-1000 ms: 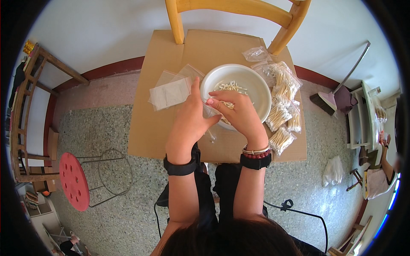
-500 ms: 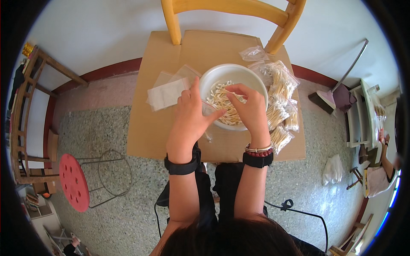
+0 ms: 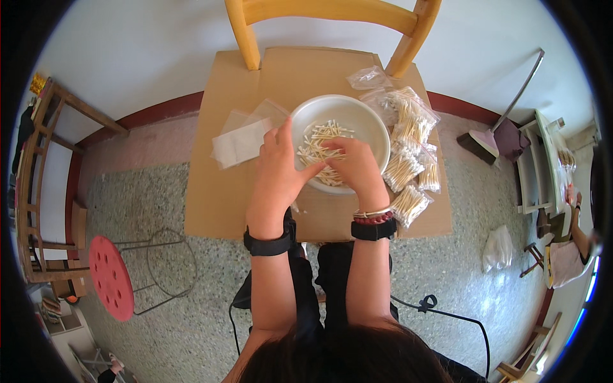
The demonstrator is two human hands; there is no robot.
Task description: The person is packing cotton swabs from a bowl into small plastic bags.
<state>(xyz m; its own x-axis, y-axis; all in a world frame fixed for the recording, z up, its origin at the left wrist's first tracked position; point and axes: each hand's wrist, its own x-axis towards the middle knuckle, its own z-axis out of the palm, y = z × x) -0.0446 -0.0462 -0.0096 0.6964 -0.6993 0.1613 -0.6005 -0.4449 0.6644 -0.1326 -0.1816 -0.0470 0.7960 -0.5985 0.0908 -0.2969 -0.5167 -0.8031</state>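
A white bowl (image 3: 381, 131) holds a heap of loose cotton swabs (image 3: 329, 129). My left hand (image 3: 274, 175) is at the bowl's near left rim, thumb and forefinger spread and the other fingers bent. It appears to hold a small clear zip bag; a little plastic with white tips (image 3: 295, 207) shows below it, the rest hidden by the hand. My right hand (image 3: 357, 169) reaches over the near right rim, its fingers closed among the swabs; how many it grips is hidden.
Flat clear bags (image 3: 239, 142) lie left of the bowl. Several filled swab bags (image 3: 412, 124) are piled along its right. All rest on cardboard (image 3: 220, 198) over a wooden chair (image 3: 329, 9). A red stool (image 3: 112, 277) stands left; another person's arm (image 3: 576, 233) shows far right.
My right hand has dipped lower into the swabs, and its fingers have drawn together. My left hand stays by the rim. The whole view has shifted slightly.
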